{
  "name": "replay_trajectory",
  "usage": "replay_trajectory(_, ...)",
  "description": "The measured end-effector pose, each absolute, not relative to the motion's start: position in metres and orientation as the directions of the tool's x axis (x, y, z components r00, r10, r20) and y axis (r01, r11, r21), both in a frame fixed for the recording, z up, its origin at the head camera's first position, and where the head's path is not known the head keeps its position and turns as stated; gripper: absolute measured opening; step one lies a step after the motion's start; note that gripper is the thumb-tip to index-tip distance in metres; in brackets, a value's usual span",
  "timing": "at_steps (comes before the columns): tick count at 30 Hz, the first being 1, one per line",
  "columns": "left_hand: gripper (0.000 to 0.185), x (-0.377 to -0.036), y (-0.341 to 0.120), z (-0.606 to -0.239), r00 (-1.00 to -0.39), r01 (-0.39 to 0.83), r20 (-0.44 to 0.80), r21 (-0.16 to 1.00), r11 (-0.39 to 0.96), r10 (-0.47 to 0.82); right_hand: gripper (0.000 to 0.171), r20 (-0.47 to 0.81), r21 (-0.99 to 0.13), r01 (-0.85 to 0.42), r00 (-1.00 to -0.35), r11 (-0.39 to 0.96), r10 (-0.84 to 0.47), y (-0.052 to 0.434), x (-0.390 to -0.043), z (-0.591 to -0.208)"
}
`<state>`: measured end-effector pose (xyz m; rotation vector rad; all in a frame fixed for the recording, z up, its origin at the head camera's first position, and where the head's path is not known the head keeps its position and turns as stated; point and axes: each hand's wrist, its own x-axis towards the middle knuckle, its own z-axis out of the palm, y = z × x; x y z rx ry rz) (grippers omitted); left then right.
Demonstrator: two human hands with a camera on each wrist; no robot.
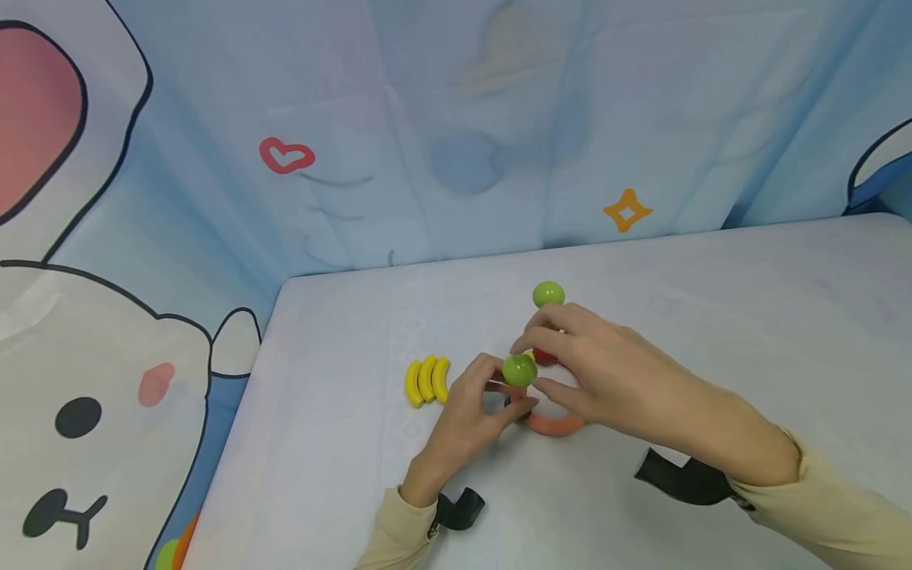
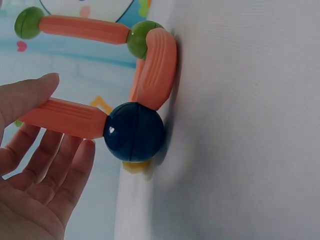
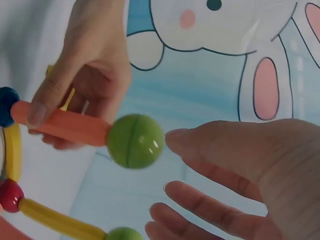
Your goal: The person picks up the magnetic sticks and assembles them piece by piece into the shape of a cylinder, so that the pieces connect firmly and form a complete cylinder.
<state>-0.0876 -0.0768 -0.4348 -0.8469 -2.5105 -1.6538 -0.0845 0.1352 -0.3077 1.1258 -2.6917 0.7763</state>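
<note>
My left hand (image 1: 466, 419) pinches an upright orange rod (image 2: 70, 118) between thumb and fingers. A dark blue ball (image 2: 134, 131) joins its lower end, and a green ball (image 3: 135, 141) caps the top. Beside that ball is my right hand (image 1: 606, 364), its thumb tip close to or touching it and its fingers spread apart. Curved orange pieces (image 2: 159, 70) run from the blue ball to another green ball (image 2: 140, 39), from which a second orange rod (image 2: 85, 29) stands up. A red ball (image 3: 11, 196) bears a yellow rod (image 3: 62, 219).
Several curved yellow sticks (image 1: 427, 380) lie side by side on the white table cover (image 1: 328, 459), left of the assembly. A blue patterned curtain (image 1: 442, 158) hangs behind the table. Black straps (image 1: 687, 477) show at both wrists.
</note>
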Motion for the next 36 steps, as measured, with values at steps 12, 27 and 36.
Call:
replay_trajectory(12, 0.03, -0.087, -0.077, -0.435, -0.87, 0.415, 0.266, 0.85, 0.326, 0.415, 0.038, 0.378, -0.41, -0.679, -0.734, 0.609, -0.564, 0.171, -0.09, -0.291)
replay_trajectory(27, 0.063, -0.1, -0.115, -0.41, -0.892, 0.363, 0.16, 0.81, 0.461, 0.422, 0.04, 0.385, -0.423, -0.631, -0.775, 0.65, -0.502, 0.195, -0.097, -0.303)
replay_trajectory(36, 0.038, -0.108, -0.132, -0.407, -0.975, 0.18, 0.04, 0.721, 0.669, 0.22, 0.042, 0.388, -0.446, -0.598, -0.8, 0.666, -0.458, 0.206, -0.103, -0.308)
